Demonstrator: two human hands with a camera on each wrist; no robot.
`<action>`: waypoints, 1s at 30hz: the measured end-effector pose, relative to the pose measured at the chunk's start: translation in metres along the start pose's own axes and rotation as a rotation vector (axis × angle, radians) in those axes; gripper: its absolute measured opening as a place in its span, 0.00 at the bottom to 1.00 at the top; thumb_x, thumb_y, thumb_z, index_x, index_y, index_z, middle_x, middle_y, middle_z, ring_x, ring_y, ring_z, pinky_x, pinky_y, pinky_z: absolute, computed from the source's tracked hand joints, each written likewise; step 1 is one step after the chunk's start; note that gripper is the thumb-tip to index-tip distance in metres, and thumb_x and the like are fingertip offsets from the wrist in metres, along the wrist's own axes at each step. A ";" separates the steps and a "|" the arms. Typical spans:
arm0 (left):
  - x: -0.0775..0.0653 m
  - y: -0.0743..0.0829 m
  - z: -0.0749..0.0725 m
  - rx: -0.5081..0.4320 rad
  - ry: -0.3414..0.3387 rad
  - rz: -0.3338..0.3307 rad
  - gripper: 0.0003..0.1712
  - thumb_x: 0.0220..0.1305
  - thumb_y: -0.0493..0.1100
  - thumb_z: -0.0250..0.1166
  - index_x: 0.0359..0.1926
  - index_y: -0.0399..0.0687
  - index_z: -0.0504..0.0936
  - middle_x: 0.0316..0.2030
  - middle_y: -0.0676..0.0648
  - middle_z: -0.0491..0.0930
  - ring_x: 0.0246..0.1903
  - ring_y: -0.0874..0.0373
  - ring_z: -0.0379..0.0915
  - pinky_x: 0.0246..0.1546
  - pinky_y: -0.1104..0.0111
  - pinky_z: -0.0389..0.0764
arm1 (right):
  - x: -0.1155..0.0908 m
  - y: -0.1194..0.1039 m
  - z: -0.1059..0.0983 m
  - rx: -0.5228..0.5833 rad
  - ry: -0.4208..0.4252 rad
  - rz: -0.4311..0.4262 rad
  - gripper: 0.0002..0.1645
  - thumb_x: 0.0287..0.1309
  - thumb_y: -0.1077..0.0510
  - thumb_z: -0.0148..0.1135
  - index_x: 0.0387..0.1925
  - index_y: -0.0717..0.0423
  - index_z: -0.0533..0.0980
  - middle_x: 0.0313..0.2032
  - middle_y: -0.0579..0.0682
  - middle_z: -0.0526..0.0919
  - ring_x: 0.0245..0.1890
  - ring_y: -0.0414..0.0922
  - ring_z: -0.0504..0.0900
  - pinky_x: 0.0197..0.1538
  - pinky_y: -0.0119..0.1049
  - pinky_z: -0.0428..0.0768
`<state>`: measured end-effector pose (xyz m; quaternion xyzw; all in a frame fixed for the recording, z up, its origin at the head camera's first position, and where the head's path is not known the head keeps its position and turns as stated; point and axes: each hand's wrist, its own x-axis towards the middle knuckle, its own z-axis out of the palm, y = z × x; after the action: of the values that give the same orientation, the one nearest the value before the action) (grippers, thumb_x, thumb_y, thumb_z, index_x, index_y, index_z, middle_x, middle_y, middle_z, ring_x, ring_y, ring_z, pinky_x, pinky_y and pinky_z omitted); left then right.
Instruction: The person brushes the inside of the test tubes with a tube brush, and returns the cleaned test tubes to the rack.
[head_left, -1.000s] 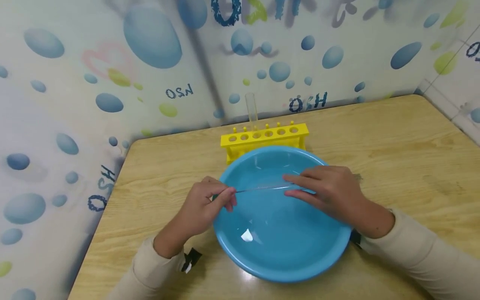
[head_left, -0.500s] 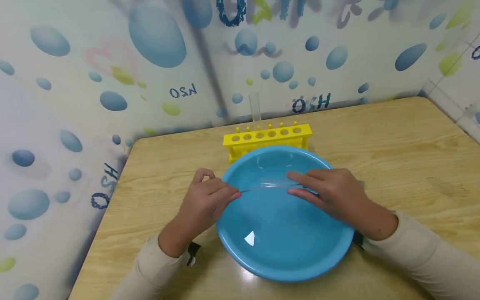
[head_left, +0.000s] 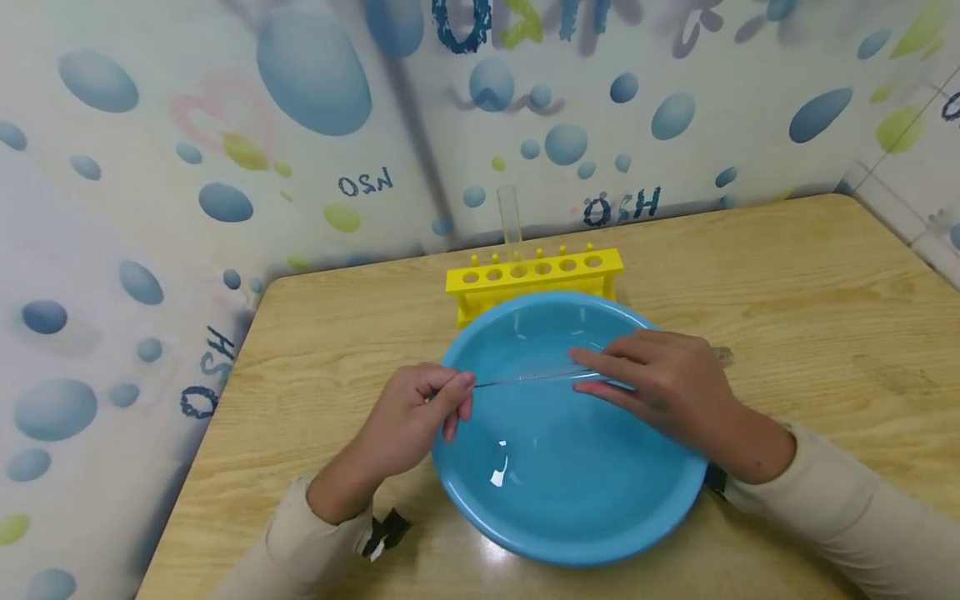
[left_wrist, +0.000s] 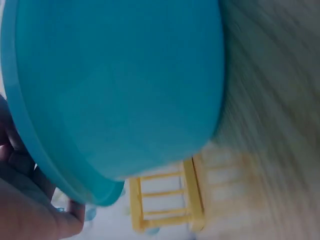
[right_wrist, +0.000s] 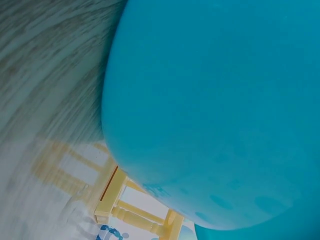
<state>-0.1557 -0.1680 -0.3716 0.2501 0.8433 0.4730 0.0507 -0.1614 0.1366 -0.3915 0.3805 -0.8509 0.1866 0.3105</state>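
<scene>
In the head view my left hand (head_left: 423, 408) pinches the thin twisted-wire handle of a test tube brush (head_left: 525, 378) between thumb and fingers. The wire runs to the right over a blue basin (head_left: 562, 475). My right hand (head_left: 663, 379) grips a clear glass test tube from above; the rounded end of the test tube (head_left: 723, 357) shows past the knuckles. The wire leads into the tube, and the bristles are hard to make out. In the left wrist view part of the left hand (left_wrist: 30, 200) shows beside the basin's rim (left_wrist: 30, 120). The right wrist view shows no hand.
A yellow test tube rack (head_left: 536, 279) stands just behind the basin, with one upright clear tube (head_left: 510, 221) in it. Everything rests on a wooden table (head_left: 810, 317) against a wall (head_left: 435, 100) printed with bubbles. Clear water seems to lie in the basin.
My left hand rolled over at half a second ago and has now rolled back, thumb on top, turning the brush's wire. My right hand keeps its hold on the tube, nearly unmoved.
</scene>
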 end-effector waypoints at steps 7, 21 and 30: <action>0.006 -0.005 0.006 0.235 0.010 0.126 0.23 0.72 0.44 0.61 0.16 0.52 0.75 0.12 0.63 0.67 0.23 0.66 0.65 0.46 0.60 0.62 | 0.000 0.002 -0.001 0.025 -0.010 0.018 0.37 0.71 0.30 0.40 0.47 0.49 0.86 0.27 0.47 0.87 0.23 0.41 0.84 0.25 0.34 0.82; 0.003 -0.012 -0.008 -0.111 -0.125 -0.065 0.36 0.80 0.48 0.48 0.09 0.41 0.66 0.15 0.50 0.65 0.25 0.53 0.65 0.27 0.66 0.69 | 0.000 0.001 0.000 0.028 0.007 0.077 0.37 0.70 0.30 0.41 0.48 0.48 0.86 0.27 0.46 0.87 0.24 0.41 0.84 0.26 0.35 0.82; -0.002 -0.017 -0.025 -0.183 -0.080 -0.059 0.34 0.80 0.43 0.47 0.10 0.39 0.65 0.15 0.46 0.64 0.12 0.60 0.56 0.12 0.71 0.59 | -0.002 0.001 0.001 0.064 0.004 0.103 0.36 0.68 0.30 0.43 0.49 0.48 0.86 0.27 0.46 0.87 0.24 0.40 0.83 0.26 0.33 0.82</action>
<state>-0.1686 -0.1958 -0.3724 0.2382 0.8009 0.5361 0.1206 -0.1613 0.1375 -0.3942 0.3454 -0.8623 0.2303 0.2899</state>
